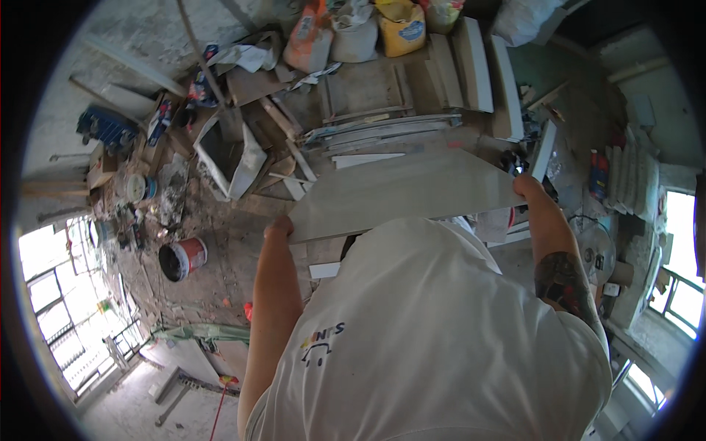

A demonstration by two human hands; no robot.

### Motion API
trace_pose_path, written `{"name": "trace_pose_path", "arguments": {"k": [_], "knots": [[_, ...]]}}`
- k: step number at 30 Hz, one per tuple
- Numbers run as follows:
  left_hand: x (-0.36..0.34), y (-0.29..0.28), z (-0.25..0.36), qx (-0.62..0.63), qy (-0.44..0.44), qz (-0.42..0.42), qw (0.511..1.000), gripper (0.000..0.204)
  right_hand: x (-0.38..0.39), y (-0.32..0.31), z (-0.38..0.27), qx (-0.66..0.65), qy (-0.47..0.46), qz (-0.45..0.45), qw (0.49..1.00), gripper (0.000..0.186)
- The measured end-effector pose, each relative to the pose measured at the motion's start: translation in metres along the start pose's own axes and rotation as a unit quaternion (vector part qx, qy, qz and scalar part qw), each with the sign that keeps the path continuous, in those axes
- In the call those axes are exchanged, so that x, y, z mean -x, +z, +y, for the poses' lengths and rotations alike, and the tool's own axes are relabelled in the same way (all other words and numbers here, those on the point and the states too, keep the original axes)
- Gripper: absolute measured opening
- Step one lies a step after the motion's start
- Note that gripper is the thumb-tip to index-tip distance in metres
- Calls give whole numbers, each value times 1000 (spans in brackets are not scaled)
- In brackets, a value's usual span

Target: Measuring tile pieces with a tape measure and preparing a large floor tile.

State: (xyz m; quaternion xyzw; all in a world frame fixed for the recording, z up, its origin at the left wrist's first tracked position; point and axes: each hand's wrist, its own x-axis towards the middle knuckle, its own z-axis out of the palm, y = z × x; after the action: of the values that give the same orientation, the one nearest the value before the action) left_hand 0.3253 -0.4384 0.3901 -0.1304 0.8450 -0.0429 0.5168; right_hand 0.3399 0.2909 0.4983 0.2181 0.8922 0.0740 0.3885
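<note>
A large, pale grey tile panel (412, 184) spans the middle of the head view, in front of my torso in a white T-shirt. My left hand (279, 226) grips it at its lower left corner, fingers wrapped round the edge. My right hand (525, 186) holds the right end, its fingers closed on the edge. Both forearms reach up from the lower edge of the view. Thin white strips (368, 159) lie just beyond the panel, and part of a dark object shows beside my right hand.
Sacks (401, 29), stacked boards (471, 66) and scrap wood (279, 117) fill the far side. A white angular container (254, 162) stands left of the panel, and a red-and-white bucket (193, 256) sits lower left. A round fan-like object (597, 253) stands at right. Bright windows (55, 301) flank the room.
</note>
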Motion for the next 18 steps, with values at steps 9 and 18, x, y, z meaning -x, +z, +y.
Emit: {"name": "trace_pose_path", "arguments": {"k": [9,18], "knots": [[-6,-89,39,-42,28,10,999,30,-61,-37,-8,-16,19,-73,997,30],[7,-184,95,220,158,-203,941,31,-166,-69,27,22,-9,-143,989,33]]}}
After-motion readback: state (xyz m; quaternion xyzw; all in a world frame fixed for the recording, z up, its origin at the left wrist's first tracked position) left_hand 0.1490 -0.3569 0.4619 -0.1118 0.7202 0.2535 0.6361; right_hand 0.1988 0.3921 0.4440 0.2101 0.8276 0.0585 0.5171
